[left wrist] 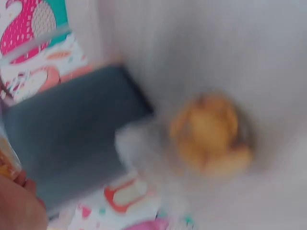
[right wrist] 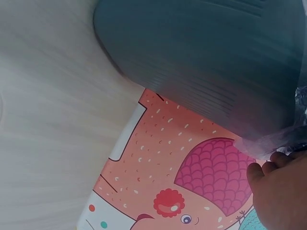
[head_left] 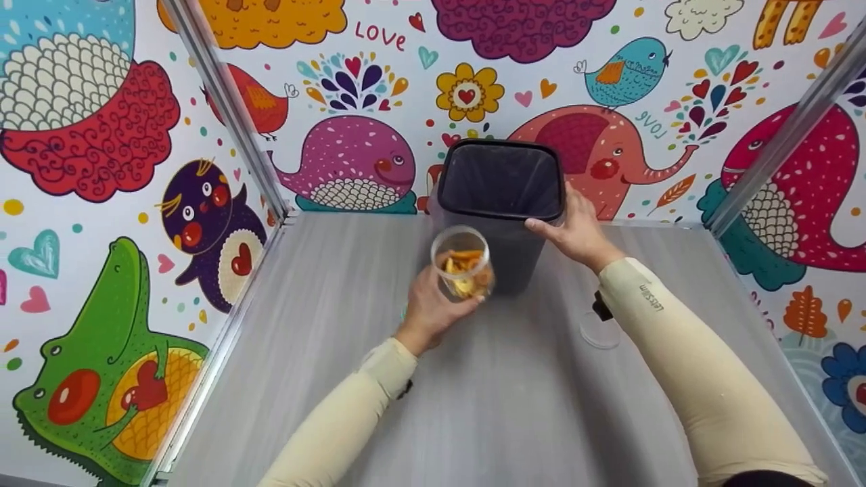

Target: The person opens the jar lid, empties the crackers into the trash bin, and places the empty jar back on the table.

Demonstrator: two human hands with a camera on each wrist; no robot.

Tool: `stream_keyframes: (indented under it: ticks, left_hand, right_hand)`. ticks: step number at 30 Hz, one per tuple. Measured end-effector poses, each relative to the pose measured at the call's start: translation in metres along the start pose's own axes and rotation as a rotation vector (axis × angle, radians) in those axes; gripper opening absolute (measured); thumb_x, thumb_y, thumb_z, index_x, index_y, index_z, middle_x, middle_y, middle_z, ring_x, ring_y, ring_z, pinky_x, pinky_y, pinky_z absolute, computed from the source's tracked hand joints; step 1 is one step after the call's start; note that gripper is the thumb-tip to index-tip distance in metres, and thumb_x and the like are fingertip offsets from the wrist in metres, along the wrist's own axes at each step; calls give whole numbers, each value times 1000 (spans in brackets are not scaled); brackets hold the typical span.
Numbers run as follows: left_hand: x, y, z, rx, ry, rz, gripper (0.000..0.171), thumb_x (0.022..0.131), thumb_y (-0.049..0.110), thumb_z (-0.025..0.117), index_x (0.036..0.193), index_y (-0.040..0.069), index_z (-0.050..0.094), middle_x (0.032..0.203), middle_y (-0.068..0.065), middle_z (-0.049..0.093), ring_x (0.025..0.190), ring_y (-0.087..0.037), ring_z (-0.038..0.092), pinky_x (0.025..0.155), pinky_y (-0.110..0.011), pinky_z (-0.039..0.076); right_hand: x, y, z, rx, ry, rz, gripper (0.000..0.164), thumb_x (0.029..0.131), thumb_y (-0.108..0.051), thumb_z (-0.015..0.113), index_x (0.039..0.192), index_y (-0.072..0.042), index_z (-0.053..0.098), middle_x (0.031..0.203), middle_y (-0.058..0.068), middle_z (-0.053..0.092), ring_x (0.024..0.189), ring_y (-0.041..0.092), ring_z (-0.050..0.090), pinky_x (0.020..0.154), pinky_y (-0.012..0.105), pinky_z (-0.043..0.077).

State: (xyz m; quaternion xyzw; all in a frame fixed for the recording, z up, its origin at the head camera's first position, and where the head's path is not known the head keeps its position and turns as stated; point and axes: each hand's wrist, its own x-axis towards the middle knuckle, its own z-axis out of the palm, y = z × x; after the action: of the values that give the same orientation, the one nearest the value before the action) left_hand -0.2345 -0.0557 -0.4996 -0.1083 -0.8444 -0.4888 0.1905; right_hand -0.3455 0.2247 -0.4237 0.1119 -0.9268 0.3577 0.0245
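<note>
My left hand (head_left: 440, 308) grips a clear plastic jar (head_left: 460, 233) without its lid, holding it in front of the trash bin. Inside the jar sit yellow-orange pieces (head_left: 467, 274) that look like chips or dried fruit. With the thumb over the front rim and fingers round the right side, my right hand (head_left: 578, 226) holds the dark trash bin (head_left: 500, 237). A clear liner bag (right wrist: 268, 143) shows at the bin's rim by the right fingers. Strongly blurred in the left wrist view, a round orange-yellow heap (left wrist: 211, 136) appears beside the bin; the hand hides that spot in the head view.
A clear round lid (head_left: 600, 331) lies on the grey tabletop (head_left: 325, 304), near the right forearm. Cartoon-printed walls (head_left: 352, 162) close the space at the back and sides, with metal frame strips (head_left: 226, 111) in the corners.
</note>
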Motion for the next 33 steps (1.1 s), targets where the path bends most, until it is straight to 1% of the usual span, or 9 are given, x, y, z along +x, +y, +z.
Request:
stream_keyframes:
  ticks: [3, 5, 9, 13, 18, 24, 25, 28, 33]
  left_hand:
    - [17, 4, -24, 48, 41, -9, 86, 65, 48, 90, 133, 8, 55, 117, -7, 65, 106, -23, 60, 95, -40, 47]
    - [30, 8, -39, 79, 66, 5, 87, 65, 49, 89, 133, 6, 55, 119, -8, 65, 107, -23, 60, 96, -40, 47]
    - [57, 17, -63, 147, 109, 78, 86, 66, 50, 88, 133, 5, 56, 120, -7, 64, 111, -24, 57, 99, -39, 44]
    - [78, 22, -78, 228, 135, 148, 84, 66, 48, 88, 131, 5, 57, 118, -8, 65, 110, -26, 55, 98, -40, 42]
    - [95, 24, -89, 304, 119, 140, 83, 67, 45, 88, 133, 7, 54, 120, -7, 64, 112, -24, 54, 103, -39, 39]
    - [113, 27, -92, 466, 78, 150, 83, 69, 47, 84, 134, 7, 51, 127, -8, 60, 123, -24, 51, 116, -36, 22]
    - [116, 27, -92, 494, 70, 161, 83, 70, 47, 84, 134, 6, 50, 129, -9, 59, 126, -25, 50, 117, -35, 18]
    - [126, 29, -92, 587, 50, 221, 83, 71, 46, 81, 134, 4, 49, 133, -13, 57, 131, -28, 47, 118, -34, 15]
    - [143, 34, -94, 743, 24, 357, 82, 72, 44, 79, 133, 0, 49, 134, -19, 56, 135, -32, 44, 118, -37, 18]
  right_hand:
    - [1, 0, -1, 7, -7, 9, 118, 81, -68, 67, 160, -8, 2, 163, 20, 9, 148, 39, 6, 115, 61, 9]
    - [1, -1, -2, 13, -10, 5, 117, 81, -67, 67, 160, -9, 2, 163, 19, 9, 148, 38, 6, 115, 61, 9]
    - [2, 0, -3, 21, 0, -20, 116, 82, -66, 68, 160, -8, 3, 163, 19, 10, 148, 38, 7, 115, 60, 9]
    - [3, 1, -2, 24, 14, -31, 115, 82, -65, 68, 160, -9, 5, 163, 19, 12, 147, 39, 8, 115, 61, 9]
    - [3, 1, 2, 23, 23, -37, 114, 82, -64, 69, 160, -10, 7, 162, 18, 15, 147, 39, 10, 115, 61, 10]
    - [3, 2, 3, 13, 22, -32, 113, 83, -64, 68, 160, -10, 6, 161, 20, 15, 147, 40, 9, 115, 60, 11]
    - [3, 2, 3, 10, 22, -29, 113, 83, -65, 68, 160, -10, 6, 161, 20, 15, 147, 40, 9, 115, 60, 11]
    - [3, 1, 2, 9, 21, -31, 113, 83, -65, 68, 160, -9, 7, 161, 20, 16, 146, 40, 9, 115, 61, 12]
    - [4, 2, 0, 4, 35, -56, 112, 83, -63, 69, 159, -7, 9, 160, 21, 18, 146, 41, 12, 115, 60, 12]
